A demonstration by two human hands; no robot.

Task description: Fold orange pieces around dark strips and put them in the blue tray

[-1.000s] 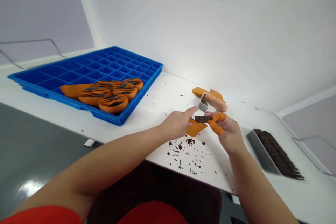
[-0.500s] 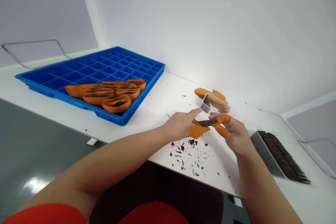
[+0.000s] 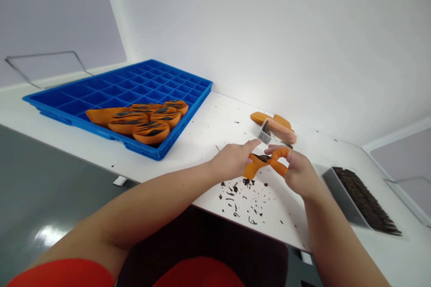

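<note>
My left hand is closed on an orange pouch, with its index finger stretched out above. Orange covers sit on the thumb and a finger of my right hand, which pinches the end of a dark brown, bark-like strip. Most of that strip lies within the pouch's mouth, between the two hands. Just beyond my fingertips stands a small grey metal holder with dark bits in it, against a pinkish-orange block.
At left is a blue compartment tray with several filled orange pouches in its near corner. Flat orange pouches lie behind the block. A grey bin of dark strips stands right. Dark crumbs litter the white table.
My right hand has shifted slightly left towards the pouch, and less of the dark strip shows outside it. The left hand has stayed almost in place.
</note>
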